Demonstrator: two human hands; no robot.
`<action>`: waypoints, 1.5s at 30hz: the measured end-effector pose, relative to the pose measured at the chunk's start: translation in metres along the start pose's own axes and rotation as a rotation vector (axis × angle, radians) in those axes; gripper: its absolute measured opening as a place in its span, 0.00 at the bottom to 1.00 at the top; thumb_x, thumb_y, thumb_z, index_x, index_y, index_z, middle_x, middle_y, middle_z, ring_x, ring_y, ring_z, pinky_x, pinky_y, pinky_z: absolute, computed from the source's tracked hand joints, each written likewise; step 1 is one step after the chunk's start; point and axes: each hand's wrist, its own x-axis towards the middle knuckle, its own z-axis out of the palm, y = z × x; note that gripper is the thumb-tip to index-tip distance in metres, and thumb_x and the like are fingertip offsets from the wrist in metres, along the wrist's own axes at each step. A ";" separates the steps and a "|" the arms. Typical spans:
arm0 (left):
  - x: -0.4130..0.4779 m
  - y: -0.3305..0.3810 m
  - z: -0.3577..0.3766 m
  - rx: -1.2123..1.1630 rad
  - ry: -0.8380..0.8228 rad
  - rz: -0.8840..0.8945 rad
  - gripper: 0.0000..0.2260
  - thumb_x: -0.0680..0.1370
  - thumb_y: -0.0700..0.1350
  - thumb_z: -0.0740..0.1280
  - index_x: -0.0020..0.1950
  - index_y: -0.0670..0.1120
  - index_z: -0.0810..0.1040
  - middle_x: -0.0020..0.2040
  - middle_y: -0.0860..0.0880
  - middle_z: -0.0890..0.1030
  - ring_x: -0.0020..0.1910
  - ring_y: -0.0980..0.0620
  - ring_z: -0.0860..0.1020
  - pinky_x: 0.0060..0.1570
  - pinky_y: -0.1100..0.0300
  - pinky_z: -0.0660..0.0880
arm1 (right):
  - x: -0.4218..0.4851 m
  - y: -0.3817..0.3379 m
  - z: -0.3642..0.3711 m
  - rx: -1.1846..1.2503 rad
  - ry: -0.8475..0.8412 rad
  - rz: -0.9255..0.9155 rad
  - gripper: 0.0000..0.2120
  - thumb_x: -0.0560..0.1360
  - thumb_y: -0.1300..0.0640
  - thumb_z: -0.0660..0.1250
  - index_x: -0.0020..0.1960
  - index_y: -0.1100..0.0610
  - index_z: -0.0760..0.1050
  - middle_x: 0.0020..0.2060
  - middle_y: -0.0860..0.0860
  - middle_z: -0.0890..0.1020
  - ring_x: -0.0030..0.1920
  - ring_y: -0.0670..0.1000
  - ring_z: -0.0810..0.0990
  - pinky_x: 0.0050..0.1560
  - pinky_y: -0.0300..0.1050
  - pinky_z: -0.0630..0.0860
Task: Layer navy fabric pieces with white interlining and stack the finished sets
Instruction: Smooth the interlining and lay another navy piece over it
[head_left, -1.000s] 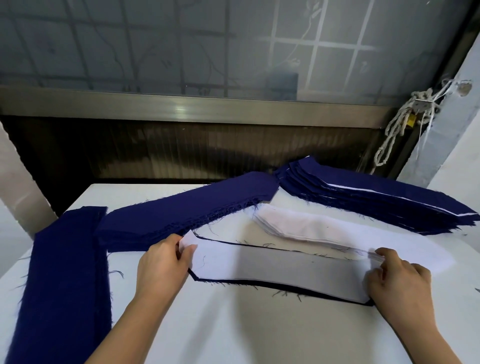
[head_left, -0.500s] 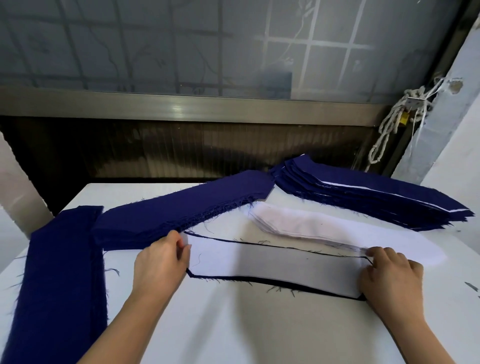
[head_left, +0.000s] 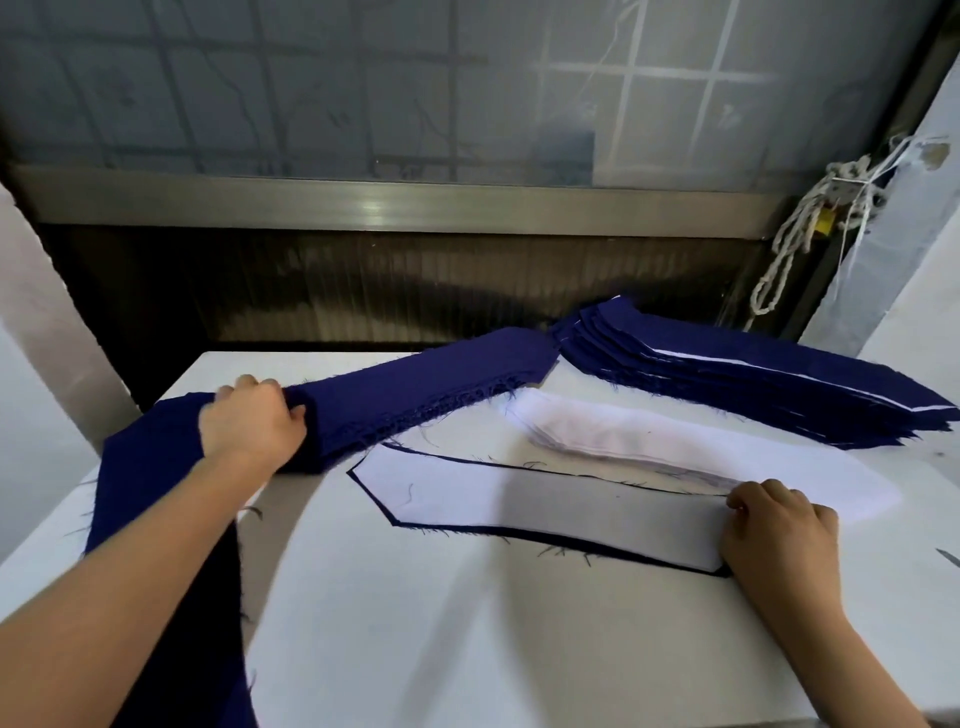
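1. Left hand (head_left: 252, 423) – fingers and thumb clamp the near end of the navy pile (head_left: 415, 384) at the table's (head_left: 467, 649) left. Risk: several frayed pieces lift together.
2. Centre – layered set (head_left: 519, 504), white interlining on a navy piece. A snagged thread could drag it askew.
3. Right hand (head_left: 774, 535) – fingers curled onto the set's right end; pinching or pressing, cannot tell. Interlining stack (head_left: 623, 441) and finished stack (head_left: 753, 384) lie beyond.

Garment workshop: white cutting table (head_left: 467, 649) w/ stacks of cut navy pieces (head_left: 415, 395) & white interlining (head_left: 623, 441) mid-frame.
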 end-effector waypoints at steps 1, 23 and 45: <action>0.006 -0.004 0.002 -0.007 -0.049 -0.032 0.15 0.80 0.51 0.64 0.59 0.42 0.80 0.57 0.40 0.78 0.56 0.38 0.76 0.48 0.48 0.75 | 0.000 -0.001 0.000 -0.007 -0.008 -0.001 0.09 0.63 0.71 0.68 0.40 0.62 0.79 0.34 0.56 0.78 0.39 0.63 0.76 0.48 0.55 0.67; 0.003 -0.004 0.020 -0.338 -0.149 0.145 0.19 0.77 0.48 0.70 0.67 0.49 0.71 0.65 0.48 0.76 0.66 0.44 0.72 0.66 0.46 0.64 | 0.001 -0.001 -0.006 0.012 -0.010 -0.049 0.07 0.63 0.72 0.71 0.35 0.62 0.76 0.31 0.56 0.75 0.34 0.62 0.74 0.38 0.53 0.70; -0.089 0.058 0.045 -0.637 0.486 0.756 0.12 0.74 0.35 0.61 0.53 0.42 0.81 0.40 0.48 0.82 0.35 0.47 0.79 0.33 0.54 0.77 | 0.000 -0.029 -0.006 -0.002 0.119 -0.236 0.13 0.68 0.62 0.64 0.51 0.61 0.78 0.41 0.57 0.78 0.42 0.62 0.76 0.46 0.54 0.67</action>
